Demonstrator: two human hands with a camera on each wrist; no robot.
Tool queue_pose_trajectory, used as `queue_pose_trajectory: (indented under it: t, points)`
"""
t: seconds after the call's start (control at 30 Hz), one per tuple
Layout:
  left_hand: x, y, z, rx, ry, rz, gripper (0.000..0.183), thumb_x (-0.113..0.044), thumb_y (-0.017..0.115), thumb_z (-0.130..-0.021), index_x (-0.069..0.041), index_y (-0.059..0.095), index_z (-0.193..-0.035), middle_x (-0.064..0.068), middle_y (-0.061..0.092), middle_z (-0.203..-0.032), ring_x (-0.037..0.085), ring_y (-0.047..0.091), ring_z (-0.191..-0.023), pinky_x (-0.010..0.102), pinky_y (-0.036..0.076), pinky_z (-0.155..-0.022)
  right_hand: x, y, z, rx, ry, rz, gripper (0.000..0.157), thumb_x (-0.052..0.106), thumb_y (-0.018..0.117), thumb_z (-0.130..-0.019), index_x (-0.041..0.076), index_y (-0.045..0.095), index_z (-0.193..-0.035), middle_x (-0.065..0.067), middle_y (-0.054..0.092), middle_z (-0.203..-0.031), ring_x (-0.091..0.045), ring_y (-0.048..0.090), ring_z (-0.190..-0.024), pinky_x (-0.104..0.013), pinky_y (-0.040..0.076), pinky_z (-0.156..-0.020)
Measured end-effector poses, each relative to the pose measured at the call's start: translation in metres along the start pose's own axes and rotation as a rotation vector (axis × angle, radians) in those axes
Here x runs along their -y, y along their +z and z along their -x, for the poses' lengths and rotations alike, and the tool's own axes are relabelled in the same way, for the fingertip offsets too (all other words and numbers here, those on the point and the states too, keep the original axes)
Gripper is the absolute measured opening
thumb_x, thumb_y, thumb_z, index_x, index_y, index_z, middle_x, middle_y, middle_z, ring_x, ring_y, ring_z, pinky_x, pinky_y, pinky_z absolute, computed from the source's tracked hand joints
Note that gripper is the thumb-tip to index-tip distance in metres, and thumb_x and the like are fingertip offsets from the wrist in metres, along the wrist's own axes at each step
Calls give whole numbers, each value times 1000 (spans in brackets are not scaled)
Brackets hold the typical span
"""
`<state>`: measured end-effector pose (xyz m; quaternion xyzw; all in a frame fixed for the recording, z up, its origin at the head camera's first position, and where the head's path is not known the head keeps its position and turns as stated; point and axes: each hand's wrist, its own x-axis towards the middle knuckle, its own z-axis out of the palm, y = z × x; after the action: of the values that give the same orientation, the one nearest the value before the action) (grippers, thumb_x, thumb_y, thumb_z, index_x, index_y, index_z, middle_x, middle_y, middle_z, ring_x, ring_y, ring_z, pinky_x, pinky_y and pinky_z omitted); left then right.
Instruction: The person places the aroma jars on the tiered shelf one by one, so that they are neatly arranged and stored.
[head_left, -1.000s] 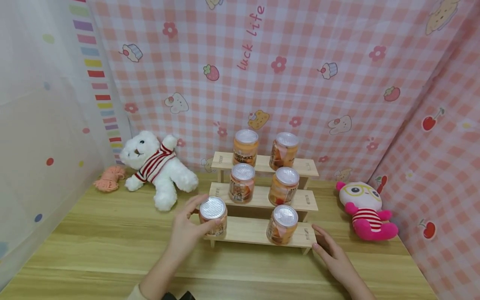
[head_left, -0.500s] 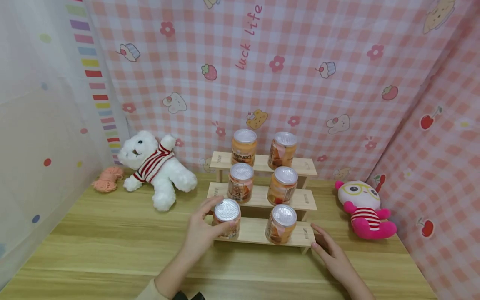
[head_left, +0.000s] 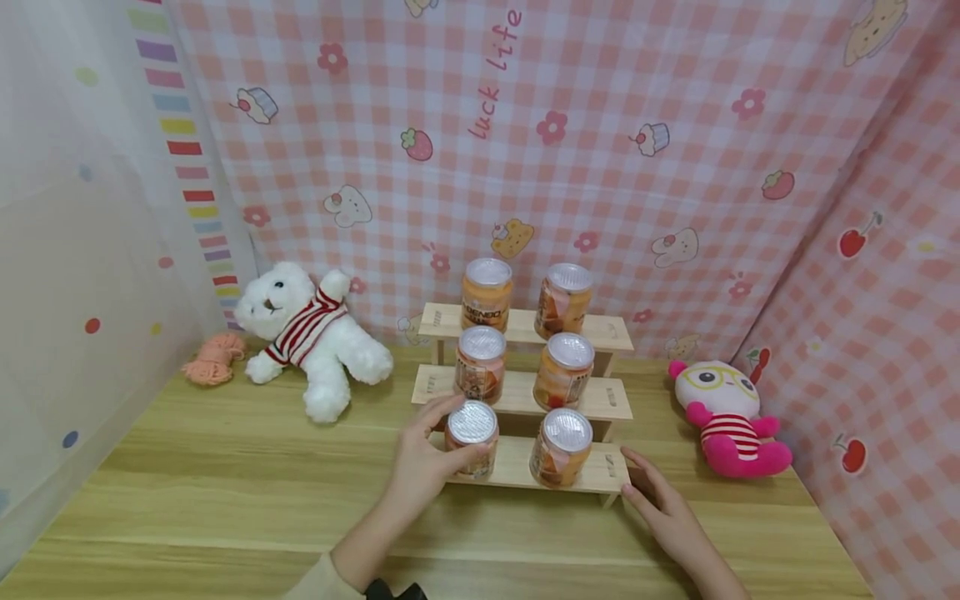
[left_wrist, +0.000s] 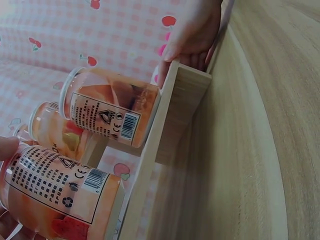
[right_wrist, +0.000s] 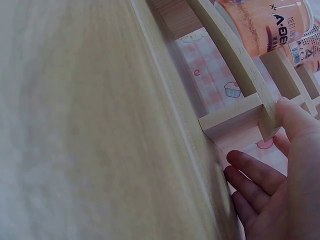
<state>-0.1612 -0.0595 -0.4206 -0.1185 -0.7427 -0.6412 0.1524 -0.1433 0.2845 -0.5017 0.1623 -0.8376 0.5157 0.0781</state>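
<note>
My left hand (head_left: 422, 462) holds a jar (head_left: 472, 423) with a silver lid and orange contents, thumb in front and fingers behind. The jar stands upright toward the left end of the lowest step of a three-tier wooden display stand (head_left: 513, 460). In the left wrist view its printed label (left_wrist: 60, 180) with a barcode faces the camera. My right hand (head_left: 670, 510) is at the right end of that same step; in the right wrist view the thumb touches the board's end (right_wrist: 270, 117) and the other fingers extend loosely below. A second jar (head_left: 562, 450) stands on the step's right side.
Two jars stand on the middle step (head_left: 517, 393) and two on the top step (head_left: 525, 325). A white teddy bear (head_left: 311, 337) and pink yarn (head_left: 215, 360) lie at left. A pink plush doll (head_left: 731, 425) sits at right. Checked cloth (head_left: 600, 192) hangs behind.
My left hand has slid the jar to the right along the lowest step, from its left end further inward. The right hand has stayed at the step's right end.
</note>
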Motion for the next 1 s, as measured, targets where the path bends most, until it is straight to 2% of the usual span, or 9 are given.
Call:
queue_pose_trajectory:
  t: [0.23, 0.53, 1.0]
  points:
    - [3, 3, 0, 0, -21, 8, 67, -10, 90, -63, -2, 63, -123, 4, 59, -124, 22, 53, -114, 44, 41, -96, 0, 0, 0, -2, 0, -2, 48, 4, 54, -97, 3, 41, -143, -22, 60, -120, -3, 54, -110, -13, 41, -88]
    - [2, 5, 0, 1, -30, -28, 67, -11, 90, -63, -2, 63, -123, 5, 59, -125, 23, 52, -116, 42, 39, -98, 0, 0, 0, -4, 6, -3, 48, 5, 54, -97, 4, 41, -143, -22, 60, -120, -3, 54, -110, -14, 42, -88]
    - [2, -2, 0, 80, -32, -61, 68, -20, 88, -68, -8, 60, -128, 3, 55, -131, 22, 50, -117, 48, 38, -99, -1, -3, -1, -3, 3, -37, 47, 3, 54, -97, 1, 41, -142, -25, 60, -118, -3, 55, -107, -14, 43, -87]
